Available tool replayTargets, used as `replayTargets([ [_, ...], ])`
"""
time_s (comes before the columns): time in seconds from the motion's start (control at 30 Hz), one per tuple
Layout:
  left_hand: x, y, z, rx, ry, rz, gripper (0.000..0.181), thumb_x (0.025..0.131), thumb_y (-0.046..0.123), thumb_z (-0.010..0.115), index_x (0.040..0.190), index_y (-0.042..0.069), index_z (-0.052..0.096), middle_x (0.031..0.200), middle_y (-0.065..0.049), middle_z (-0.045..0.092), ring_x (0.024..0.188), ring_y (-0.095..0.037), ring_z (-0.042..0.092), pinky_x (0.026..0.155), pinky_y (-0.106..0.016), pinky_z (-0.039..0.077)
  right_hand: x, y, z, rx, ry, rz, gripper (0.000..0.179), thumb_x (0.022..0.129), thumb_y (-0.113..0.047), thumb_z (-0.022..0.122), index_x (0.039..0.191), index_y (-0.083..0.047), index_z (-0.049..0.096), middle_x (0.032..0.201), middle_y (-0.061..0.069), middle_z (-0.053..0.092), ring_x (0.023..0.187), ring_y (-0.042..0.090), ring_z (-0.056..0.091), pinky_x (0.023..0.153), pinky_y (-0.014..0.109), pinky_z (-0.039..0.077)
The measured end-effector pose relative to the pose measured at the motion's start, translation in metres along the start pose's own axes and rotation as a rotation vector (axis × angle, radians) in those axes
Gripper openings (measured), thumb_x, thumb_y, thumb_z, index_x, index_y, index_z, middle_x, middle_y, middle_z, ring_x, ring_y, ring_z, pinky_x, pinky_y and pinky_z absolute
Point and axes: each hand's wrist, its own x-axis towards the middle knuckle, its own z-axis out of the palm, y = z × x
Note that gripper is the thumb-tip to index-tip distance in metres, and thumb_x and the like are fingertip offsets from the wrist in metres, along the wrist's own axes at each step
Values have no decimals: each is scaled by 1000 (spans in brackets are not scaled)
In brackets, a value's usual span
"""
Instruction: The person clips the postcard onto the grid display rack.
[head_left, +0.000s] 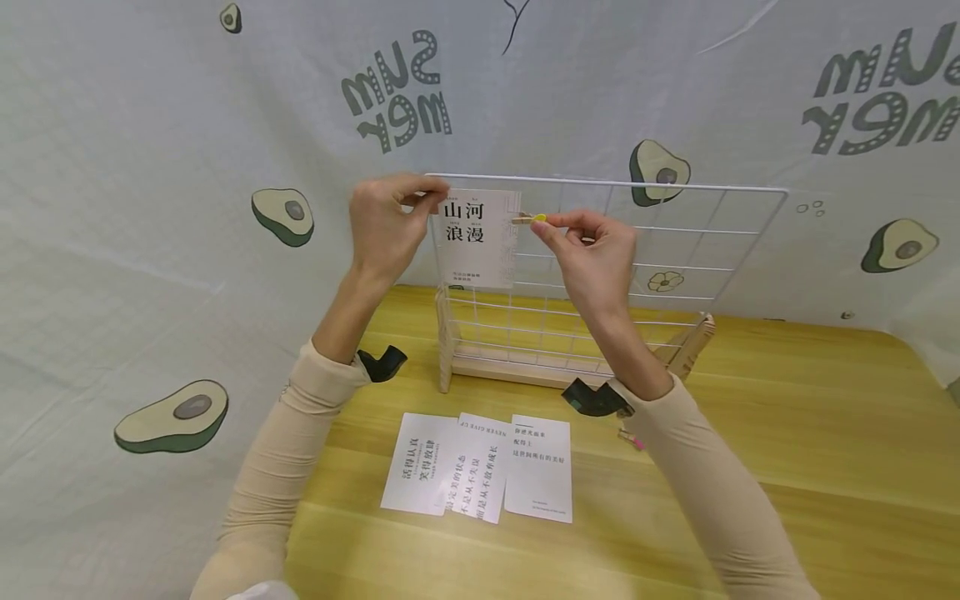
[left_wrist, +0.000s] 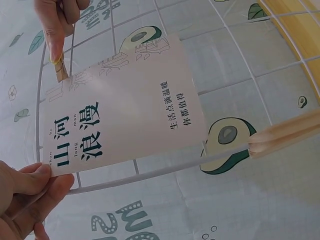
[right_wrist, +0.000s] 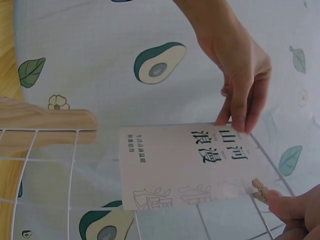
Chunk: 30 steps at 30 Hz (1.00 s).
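A white card (head_left: 491,254) with dark Chinese characters lies against the upper left of a white wire grid (head_left: 600,181). My left hand (head_left: 390,217) pinches its upper left corner between thumb and fingers; the left wrist view shows this grip (left_wrist: 35,185) at the grid's side wire. At the card's opposite upper edge, a small wooden clothespin (head_left: 522,220) with a yellow decoration is pinched by my right hand (head_left: 596,258). Its tip (right_wrist: 256,186) overlaps the card's edge in the right wrist view. The card's lower part hangs flat along the wires.
Three printed cards, a left one (head_left: 420,492), a middle one (head_left: 480,479) and a right one (head_left: 540,483), lie on the yellow wood-grain table (head_left: 787,467). A pink clip (head_left: 636,442) lies near my right sleeve. The grid stands in a wooden base (head_left: 517,373) before an avocado-print sheet (head_left: 525,108).
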Motion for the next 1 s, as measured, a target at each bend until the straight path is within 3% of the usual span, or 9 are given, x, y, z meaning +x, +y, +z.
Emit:
replayTargets([
  [0.17, -1, 2, 3, -4, 11, 18, 6, 89, -2, 77, 92, -2, 82, 88, -15, 81, 70, -26, 77, 73, -37, 61, -2, -2, -2, 0, 25, -2, 24, 87, -17, 85, 95, 5, 79, 56, -10, 41, 57, 6, 32, 55, 21, 24],
  [0.33, -1, 5, 7, -23, 8, 49, 6, 90, -2, 76, 93, -2, 82, 88, -15, 80, 70, -24, 75, 73, -35, 61, -7, -3, -20, -8, 104, -20, 24, 86, -15, 85, 94, 6, 78, 57, -11, 43, 56, 7, 31, 54, 21, 24],
  [0.53, 0, 7, 8, -38, 9, 77, 6, 90, 0, 76, 93, -3, 81, 81, -14, 79, 69, -25, 74, 72, -33, 59, -8, -1, -33, -12, 140, -14, 26, 85, -19, 86, 95, 4, 79, 56, -13, 46, 56, 7, 30, 54, 20, 22],
  [0.87, 0, 7, 11, -52, 13, 85, 7, 90, 1, 77, 93, -4, 81, 81, -15, 79, 70, -25, 74, 73, -31, 57, -6, 2, -31, -17, 136, 11, 24, 84, -18, 87, 95, 3, 80, 56, -12, 45, 55, 6, 29, 53, 20, 21],
  [1.0, 0, 11, 14, -37, 1, 88, 8, 91, 1, 76, 94, -3, 81, 82, -15, 79, 70, -26, 73, 72, -22, 45, -4, 3, -30, -22, 117, 40, 25, 85, -19, 86, 96, 3, 79, 57, -12, 47, 56, 7, 30, 53, 21, 22],
])
